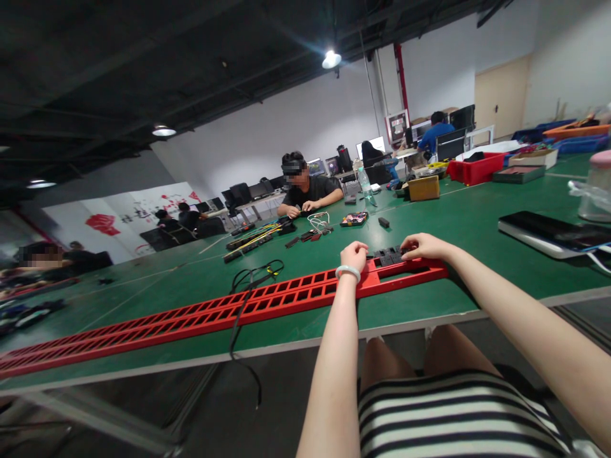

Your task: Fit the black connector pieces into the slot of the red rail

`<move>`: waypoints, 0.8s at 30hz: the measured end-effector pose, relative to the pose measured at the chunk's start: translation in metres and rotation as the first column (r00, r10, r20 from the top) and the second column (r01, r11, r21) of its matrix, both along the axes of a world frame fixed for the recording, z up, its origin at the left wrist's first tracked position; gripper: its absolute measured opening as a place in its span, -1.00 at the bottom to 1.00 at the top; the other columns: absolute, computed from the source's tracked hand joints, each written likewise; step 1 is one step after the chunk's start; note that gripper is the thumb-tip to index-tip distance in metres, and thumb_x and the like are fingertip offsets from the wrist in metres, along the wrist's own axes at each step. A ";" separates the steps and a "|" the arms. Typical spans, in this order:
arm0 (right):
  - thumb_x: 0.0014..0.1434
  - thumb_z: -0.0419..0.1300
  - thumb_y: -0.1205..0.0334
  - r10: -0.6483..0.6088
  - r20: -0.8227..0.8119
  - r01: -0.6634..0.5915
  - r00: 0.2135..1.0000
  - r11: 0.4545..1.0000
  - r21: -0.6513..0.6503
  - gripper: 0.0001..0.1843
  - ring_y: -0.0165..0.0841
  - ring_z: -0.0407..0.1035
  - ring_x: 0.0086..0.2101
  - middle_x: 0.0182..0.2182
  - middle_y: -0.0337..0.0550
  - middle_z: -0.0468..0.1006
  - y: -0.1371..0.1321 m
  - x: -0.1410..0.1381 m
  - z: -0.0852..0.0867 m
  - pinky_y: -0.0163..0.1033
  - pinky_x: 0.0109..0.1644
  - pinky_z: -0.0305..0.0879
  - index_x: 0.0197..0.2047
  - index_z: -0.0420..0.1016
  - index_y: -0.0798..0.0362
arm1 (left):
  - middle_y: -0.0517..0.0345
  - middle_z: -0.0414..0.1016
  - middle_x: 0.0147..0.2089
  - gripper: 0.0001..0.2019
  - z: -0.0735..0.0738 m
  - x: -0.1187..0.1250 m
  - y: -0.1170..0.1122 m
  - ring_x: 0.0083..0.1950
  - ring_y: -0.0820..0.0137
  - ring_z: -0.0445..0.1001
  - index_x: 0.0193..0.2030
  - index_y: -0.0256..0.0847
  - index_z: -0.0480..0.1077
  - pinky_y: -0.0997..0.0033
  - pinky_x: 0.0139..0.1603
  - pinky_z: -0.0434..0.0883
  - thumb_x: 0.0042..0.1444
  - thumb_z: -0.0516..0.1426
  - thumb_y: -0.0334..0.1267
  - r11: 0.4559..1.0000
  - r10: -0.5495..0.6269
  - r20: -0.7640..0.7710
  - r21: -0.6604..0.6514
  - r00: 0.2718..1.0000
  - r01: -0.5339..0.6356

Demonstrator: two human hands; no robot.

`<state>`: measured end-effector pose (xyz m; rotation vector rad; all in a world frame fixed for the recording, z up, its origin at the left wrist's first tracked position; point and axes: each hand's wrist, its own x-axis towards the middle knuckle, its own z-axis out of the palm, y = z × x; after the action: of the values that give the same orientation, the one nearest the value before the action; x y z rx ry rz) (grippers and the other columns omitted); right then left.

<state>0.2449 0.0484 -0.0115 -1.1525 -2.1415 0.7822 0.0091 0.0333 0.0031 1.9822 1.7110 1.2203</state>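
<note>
A long red slotted frame (286, 294) lies along the front of the green table. At its right end, by a wider cut-out, sits a black blocky part (389, 256), likely plastic, between my hands. My right hand (422, 246) pinches the right end of this part with thumb and fingertips. My left hand (354, 256), with a pale bangle at the wrist, rests over the frame at the part's left side. Its fingers are curled; what they hold, if anything, is hidden. A black cable (237, 318) crosses the frame and hangs over the table's edge.
Across the table (305, 356) a co-worker (310, 187) handles a small dark item. Bundled wires (258, 240), a small black block (384, 222) and a bottle (365, 184) lie or stand beyond the frame. Rightward are a power-bank-like slab (548, 234), a red bin (477, 168) and a jar (596, 191).
</note>
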 end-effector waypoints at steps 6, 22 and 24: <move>-0.22 0.26 0.05 0.002 -0.014 -0.002 1.000 1.000 -0.016 -0.55 -0.29 0.35 -0.30 -0.32 -0.11 0.49 -0.001 0.000 0.001 -0.27 -0.22 0.25 -0.24 0.45 0.12 | 0.14 0.47 -0.39 -0.81 0.005 -0.001 -0.004 -0.34 0.41 0.38 -0.41 -0.19 0.43 0.46 -0.25 0.28 -0.04 -0.02 -0.39 0.999 0.020 -0.218 0.029 0.976 -0.014; -0.23 0.26 0.05 0.004 -0.015 -0.004 1.000 1.000 -0.009 -0.55 -0.29 0.36 -0.29 -0.31 -0.11 0.49 0.003 0.000 -0.003 -0.27 -0.20 0.25 -0.24 0.45 0.11 | 0.01 0.42 -0.25 -0.80 0.012 0.000 -0.012 -0.22 0.35 0.37 -0.32 -0.18 0.37 0.43 -0.18 0.26 0.07 -0.06 -0.28 0.999 0.029 -0.689 -0.010 0.724 -0.049; -0.24 0.27 0.05 -0.001 -0.015 0.001 1.000 1.000 -0.009 -0.55 -0.29 0.36 -0.29 -0.31 -0.11 0.49 0.004 0.001 -0.004 -0.27 -0.19 0.25 -0.25 0.45 0.11 | 0.01 0.41 -0.25 -0.80 0.013 0.001 -0.012 -0.21 0.35 0.37 -0.31 -0.18 0.37 0.43 -0.17 0.26 0.07 -0.07 -0.28 0.999 0.023 -0.690 -0.017 0.723 -0.049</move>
<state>0.2456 0.0523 -0.0156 -1.1489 -2.1272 0.7989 0.0098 0.0212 0.0160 2.5956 2.0541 0.4305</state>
